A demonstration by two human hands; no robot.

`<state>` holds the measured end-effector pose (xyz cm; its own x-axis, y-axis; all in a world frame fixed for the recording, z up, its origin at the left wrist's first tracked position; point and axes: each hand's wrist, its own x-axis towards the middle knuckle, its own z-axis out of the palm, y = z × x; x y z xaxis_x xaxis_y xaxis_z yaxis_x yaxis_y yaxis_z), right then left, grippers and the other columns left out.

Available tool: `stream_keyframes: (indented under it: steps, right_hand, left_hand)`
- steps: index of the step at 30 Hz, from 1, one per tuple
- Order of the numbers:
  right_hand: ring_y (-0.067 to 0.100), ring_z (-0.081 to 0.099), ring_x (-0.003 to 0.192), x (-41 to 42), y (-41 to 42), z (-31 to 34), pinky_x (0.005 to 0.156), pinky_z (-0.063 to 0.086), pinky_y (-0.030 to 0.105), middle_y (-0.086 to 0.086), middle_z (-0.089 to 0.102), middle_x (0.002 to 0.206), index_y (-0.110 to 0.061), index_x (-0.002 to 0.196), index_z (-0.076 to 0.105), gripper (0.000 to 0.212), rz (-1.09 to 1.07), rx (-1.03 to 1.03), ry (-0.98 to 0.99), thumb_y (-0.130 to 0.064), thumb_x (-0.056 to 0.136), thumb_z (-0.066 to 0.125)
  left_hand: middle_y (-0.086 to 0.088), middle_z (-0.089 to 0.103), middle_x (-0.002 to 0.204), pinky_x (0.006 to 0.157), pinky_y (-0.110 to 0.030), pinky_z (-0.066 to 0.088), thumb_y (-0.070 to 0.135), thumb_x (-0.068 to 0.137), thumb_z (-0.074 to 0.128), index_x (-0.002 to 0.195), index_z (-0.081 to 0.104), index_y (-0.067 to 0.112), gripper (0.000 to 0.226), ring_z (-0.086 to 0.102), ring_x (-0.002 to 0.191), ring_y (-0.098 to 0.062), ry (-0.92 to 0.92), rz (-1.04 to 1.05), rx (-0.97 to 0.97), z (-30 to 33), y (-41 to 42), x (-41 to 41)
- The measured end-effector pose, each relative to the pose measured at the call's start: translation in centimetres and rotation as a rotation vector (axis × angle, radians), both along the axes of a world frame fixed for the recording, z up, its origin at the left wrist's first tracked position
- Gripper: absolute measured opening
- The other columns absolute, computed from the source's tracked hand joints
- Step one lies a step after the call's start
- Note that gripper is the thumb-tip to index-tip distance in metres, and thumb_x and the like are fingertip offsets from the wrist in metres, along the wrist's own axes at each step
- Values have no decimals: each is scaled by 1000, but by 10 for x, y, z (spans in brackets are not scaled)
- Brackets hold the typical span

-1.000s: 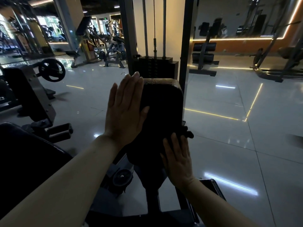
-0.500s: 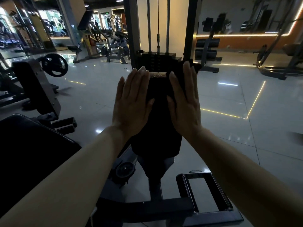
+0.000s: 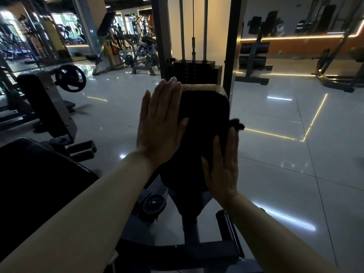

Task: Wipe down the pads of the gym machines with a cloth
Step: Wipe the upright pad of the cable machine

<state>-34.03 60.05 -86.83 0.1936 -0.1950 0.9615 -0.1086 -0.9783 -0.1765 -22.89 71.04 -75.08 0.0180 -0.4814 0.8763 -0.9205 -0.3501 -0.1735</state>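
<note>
— Pad [image 3: 204,134] stands upright before you, long axis vertical. Where's the cloth [image 3: 235,124]?

— Under your right hand [image 3: 222,166], fingers straight and together, pressing it flat on the pad's right edge, low down; a dark tuft shows above your fingertips. Your left hand [image 3: 159,125] lies flat on the left edge, higher. Unwiped pad lies up and left. No containers.

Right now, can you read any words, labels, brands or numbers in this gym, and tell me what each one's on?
None can be read.
Green sign over the far doorway: too small and blurred.
Weight stack: plates too dark to show numbers.
Pad: no label visible.
</note>
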Motion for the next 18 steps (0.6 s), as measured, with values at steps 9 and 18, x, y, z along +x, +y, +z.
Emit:
stream_keyframes:
  steps: [9,18]
  right_hand:
    - [26,-9,146,-22,1,-75,117,8,47,-2,-10,159,-25,151,4,55,-70,-144,258,-35,103,29]
    - [18,-10,145,-2,-16,55,117,14,51,-13,-15,157,-34,150,0,55,0,-212,63,-35,103,29]
  left_hand:
    - [-19,26,153,118,-41,4,35,101,23,146,19,1,56,14,143,-30,13,6,17,0,1,-1]
    - [-20,27,152,118,-38,0,36,101,25,146,20,1,57,13,142,-29,15,21,13,0,2,-2]
